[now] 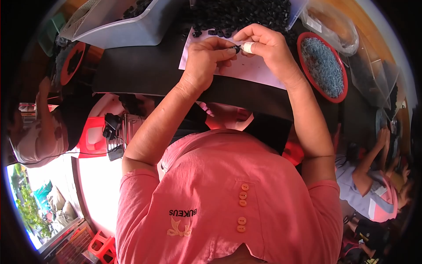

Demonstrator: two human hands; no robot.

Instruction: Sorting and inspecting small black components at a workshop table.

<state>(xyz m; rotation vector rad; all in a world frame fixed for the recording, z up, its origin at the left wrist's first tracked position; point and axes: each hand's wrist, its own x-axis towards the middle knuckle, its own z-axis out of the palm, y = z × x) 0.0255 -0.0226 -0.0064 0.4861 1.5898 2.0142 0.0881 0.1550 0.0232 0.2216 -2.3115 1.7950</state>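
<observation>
My left hand (207,57) pinches a small black part (236,49), probably plastic, between thumb and fingertips. From the right, my right hand (263,46) meets the same part with its thumb and a finger beneath, while its index finger arches above. White tape (249,47) wraps the right thumb. Whether a separate tiny piece sits between the right fingertips is too small to tell. Both hands are over a pale sheet (244,71) on the dark table. Just beyond them, several loose black parts (217,32) lie at the edge of a large heap (240,15).
A red-rimmed tray (345,79) of small bluish-grey pieces stands right, near a clear plastic bag (346,36). A translucent bin (132,36) holds black parts at back left. People (39,132) sit left and right (369,184). The table's front edge (138,95) crosses below my forearms.
</observation>
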